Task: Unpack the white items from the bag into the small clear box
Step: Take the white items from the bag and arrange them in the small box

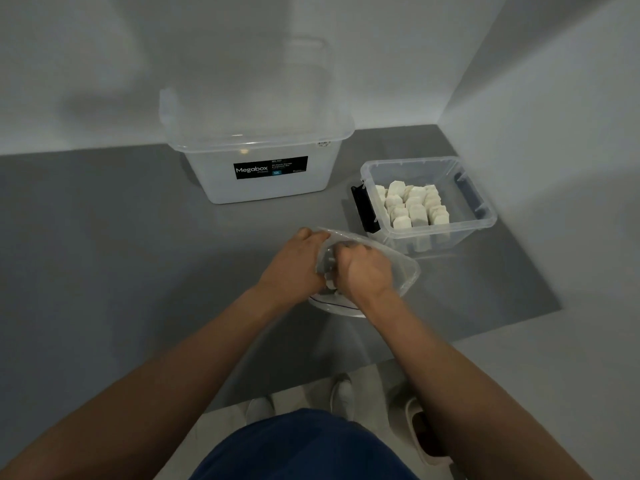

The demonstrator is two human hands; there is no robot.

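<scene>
A clear plastic bag [401, 268] lies on the grey table in front of me. My left hand [294, 263] grips its left edge near the opening. My right hand [363, 271] is inside the bag with fingers curled; a white item [330, 284] shows just below its knuckles, and whether the fingers hold it is hidden. To the right stands the small clear box [485, 216], holding several white items [414, 206] packed upright in rows at its left side.
A large translucent Megabox tub [263, 150] with its lid on stands at the back centre against the wall. A black clip or handle [362, 209] sits on the small box's left end. Walls close in at the back and right. The table's near edge lies below my forearms.
</scene>
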